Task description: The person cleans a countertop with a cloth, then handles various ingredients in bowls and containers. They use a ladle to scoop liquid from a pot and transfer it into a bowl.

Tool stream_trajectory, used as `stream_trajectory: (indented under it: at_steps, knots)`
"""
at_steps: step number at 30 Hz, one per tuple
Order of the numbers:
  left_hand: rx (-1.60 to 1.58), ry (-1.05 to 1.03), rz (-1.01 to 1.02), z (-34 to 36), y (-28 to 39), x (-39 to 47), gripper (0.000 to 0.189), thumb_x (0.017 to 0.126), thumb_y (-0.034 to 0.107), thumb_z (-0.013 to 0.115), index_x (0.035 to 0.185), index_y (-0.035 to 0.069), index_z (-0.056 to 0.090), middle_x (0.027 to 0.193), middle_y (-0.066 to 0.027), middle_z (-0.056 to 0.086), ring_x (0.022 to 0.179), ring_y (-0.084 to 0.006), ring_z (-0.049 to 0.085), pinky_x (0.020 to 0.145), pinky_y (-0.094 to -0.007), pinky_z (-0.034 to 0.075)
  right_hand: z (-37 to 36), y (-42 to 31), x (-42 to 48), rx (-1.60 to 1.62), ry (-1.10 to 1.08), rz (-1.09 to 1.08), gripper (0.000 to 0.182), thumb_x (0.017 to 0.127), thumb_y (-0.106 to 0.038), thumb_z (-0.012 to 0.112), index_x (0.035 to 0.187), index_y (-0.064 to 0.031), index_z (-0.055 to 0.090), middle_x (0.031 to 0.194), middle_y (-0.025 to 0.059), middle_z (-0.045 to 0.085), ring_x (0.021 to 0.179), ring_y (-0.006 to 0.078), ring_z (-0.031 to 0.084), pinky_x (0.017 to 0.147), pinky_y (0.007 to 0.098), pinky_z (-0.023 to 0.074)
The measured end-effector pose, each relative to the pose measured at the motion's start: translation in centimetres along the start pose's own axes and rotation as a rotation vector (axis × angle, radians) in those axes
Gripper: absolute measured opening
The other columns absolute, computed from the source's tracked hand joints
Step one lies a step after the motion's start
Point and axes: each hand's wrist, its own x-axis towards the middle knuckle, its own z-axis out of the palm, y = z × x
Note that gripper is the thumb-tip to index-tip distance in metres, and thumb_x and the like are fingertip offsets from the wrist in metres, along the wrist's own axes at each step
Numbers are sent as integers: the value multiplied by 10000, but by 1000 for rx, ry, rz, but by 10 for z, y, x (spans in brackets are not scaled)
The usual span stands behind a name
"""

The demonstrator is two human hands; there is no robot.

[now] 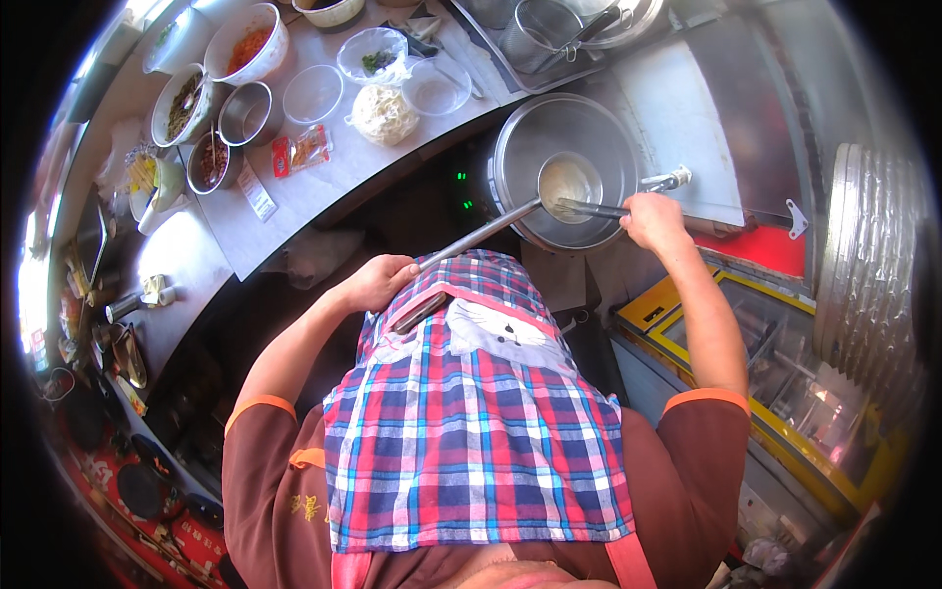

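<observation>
My left hand grips the end of a long metal handle. That handle runs to a round ladle or strainer over a large metal pot, and something pale lies in its bowl. My right hand holds a pair of metal tongs, whose tips reach into the bowl from the right. Whether the tongs pinch anything cannot be made out. A metal tap or lever sticks out beside the pot, just above my right hand.
A counter at upper left carries bagged noodles, a bowl of orange shreds, a steel bowl and a clear plastic bowl. Wire strainers sit in a tray behind the pot. A yellow-framed glass-topped case stands at right.
</observation>
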Motion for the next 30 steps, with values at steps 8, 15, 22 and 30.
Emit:
stream_trajectory:
  at_steps: [8,15,22,30]
  knots:
    - [59,-12,19,-3,1,4,425,1133,363,502,1135,-8,712,963,-154,726,913,-257,674,879,-418,530,-12,12,53,-219,414,-151,95,885,-196,720,914,-107,736,898,142,751,880,353,751,741,478,593]
    - [19,9,20,4,-3,2,432,1133,371,505,1132,-12,707,954,-141,717,901,-242,665,874,-413,528,9,52,45,-85,19,96,264,978,-313,689,1174,-159,776,1098,142,777,1071,356,730,914,497,578]
    - [-64,15,-33,10,-18,-1,453,1142,392,493,1098,-5,706,914,-85,699,876,-175,626,852,-387,523,19,8,11,64,-190,171,312,981,-325,671,1200,-129,777,1150,177,767,1123,352,721,983,469,562]
    - [2,-16,18,4,-16,-1,454,1144,390,485,1079,-5,700,898,-106,701,853,-202,636,836,-398,525,10,-22,14,468,-389,142,317,954,-330,692,1099,-70,801,1086,181,779,1063,350,738,941,460,561]
